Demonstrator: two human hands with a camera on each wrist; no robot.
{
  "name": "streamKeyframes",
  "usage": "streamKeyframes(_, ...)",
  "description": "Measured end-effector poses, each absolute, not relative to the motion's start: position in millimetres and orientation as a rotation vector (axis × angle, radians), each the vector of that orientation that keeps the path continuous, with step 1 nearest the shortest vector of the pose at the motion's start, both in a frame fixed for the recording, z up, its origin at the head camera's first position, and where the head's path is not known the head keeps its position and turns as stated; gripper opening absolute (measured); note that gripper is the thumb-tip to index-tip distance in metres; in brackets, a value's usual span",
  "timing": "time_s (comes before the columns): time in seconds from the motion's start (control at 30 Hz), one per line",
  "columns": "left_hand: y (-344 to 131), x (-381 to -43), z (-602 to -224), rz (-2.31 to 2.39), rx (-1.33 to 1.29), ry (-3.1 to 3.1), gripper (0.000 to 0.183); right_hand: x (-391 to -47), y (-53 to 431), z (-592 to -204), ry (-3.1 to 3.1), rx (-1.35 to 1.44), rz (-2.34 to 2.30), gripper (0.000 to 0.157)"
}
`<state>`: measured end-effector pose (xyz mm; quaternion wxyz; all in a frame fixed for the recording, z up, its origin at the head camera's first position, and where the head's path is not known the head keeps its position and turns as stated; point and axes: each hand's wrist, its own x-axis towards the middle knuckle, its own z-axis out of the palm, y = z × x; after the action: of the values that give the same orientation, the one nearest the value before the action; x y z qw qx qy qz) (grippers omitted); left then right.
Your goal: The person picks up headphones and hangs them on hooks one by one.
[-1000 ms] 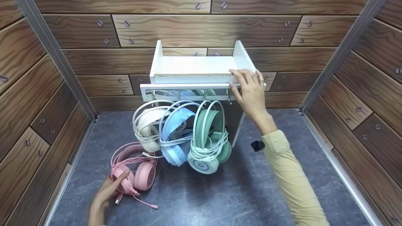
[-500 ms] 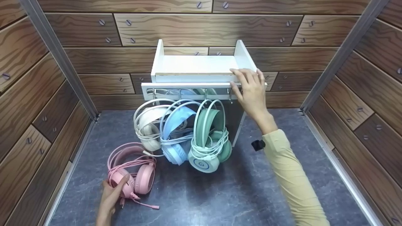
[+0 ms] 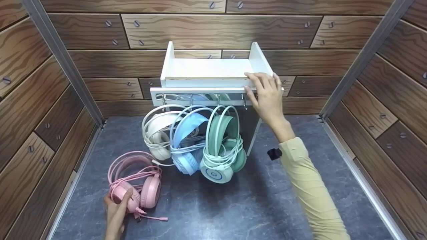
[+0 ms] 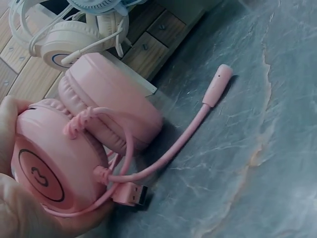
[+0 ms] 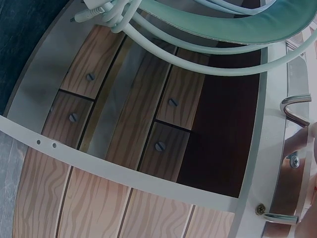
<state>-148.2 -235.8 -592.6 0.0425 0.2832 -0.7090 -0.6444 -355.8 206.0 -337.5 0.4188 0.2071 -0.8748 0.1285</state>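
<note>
At the lower left, my left hand (image 3: 116,210) grips one ear cup of a pink headset (image 3: 150,191). The left wrist view shows its microphone boom (image 4: 215,89) sticking out and a USB plug (image 4: 130,194) below the cup. My right hand (image 3: 267,96) rests on the right end of a white rack (image 3: 210,68), fingers on the shelf edge and thumb at the hook rail. From the rail hang white headphones (image 3: 163,120), blue headphones (image 3: 190,126) and green headphones (image 3: 215,172), each with its cable wound round it. Part of the pink headset is hidden behind my left hand.
A bare hook (image 3: 244,100) is at the rail's right end; the right wrist view shows bare metal hooks (image 5: 286,106) too. Wood-patterned walls (image 3: 220,31) enclose the dark marbled floor (image 3: 206,216) on three sides. A metal strip (image 3: 373,196) edges the floor on the right.
My left hand has drawn the pink headset slightly left and away from the hanging white headphones, turning it a little. My right hand has stayed on the rack.
</note>
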Motion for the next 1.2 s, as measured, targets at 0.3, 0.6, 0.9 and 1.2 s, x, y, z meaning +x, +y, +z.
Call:
streamKeyframes(0.3, -228, -135, -592, -1.958, 0.819, -1.883, 0.077, -357, 204, -339, -2.194, 0.518, 0.319, 0.04)
streamKeyframes(0.6, -221, -125, -589, -1.969, 0.697, -1.569, 0.056, -356, 204, -339, -2.197, 0.514, 0.332, 0.04)
streamKeyframes(0.9, -208, -113, -575, -1.977, 0.533, -1.41, 0.055, -356, 205, -338, -2.197, 0.52, 0.348, 0.04)
streamKeyframes(1.2, -191, -102, -564, -1.976, 0.389, -1.268, 0.06, -356, 205, -339, -2.195, 0.52, 0.348, 0.04)
